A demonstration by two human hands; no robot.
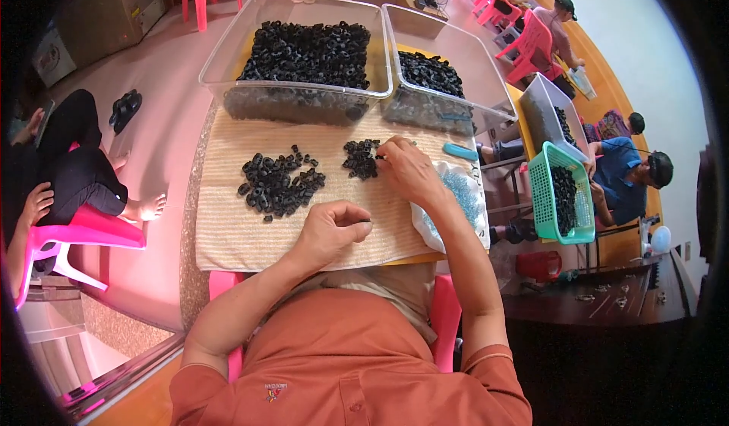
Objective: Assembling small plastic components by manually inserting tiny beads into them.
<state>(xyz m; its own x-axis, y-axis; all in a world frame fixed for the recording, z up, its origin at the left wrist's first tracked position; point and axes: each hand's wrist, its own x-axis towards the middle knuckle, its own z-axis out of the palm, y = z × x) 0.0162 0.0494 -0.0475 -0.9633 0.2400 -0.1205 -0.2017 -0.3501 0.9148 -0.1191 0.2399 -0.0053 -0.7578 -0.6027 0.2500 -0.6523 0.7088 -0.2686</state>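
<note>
My left hand (328,235) is closed in a pinch above the near part of the striped cloth (228,240). A small black part (367,221) shows between its thumb and index fingertip. My right hand (410,169) reaches to the right edge of a small pile of black parts (359,159), its fingers bent together; what they grip, if anything, is hidden. A larger loose pile of black ring-like parts (279,186) lies to the left. Beneath my right wrist is a white tray (430,236) of small clear-blue pieces (463,197).
Two clear plastic bins (304,96) of black parts stand at the table's far side. A blue-handled tool (460,151) lies near the right edge. Further right are a green basket (545,198) of black parts and a seated co-worker (626,171). Another person sits at left on a pink chair (83,236).
</note>
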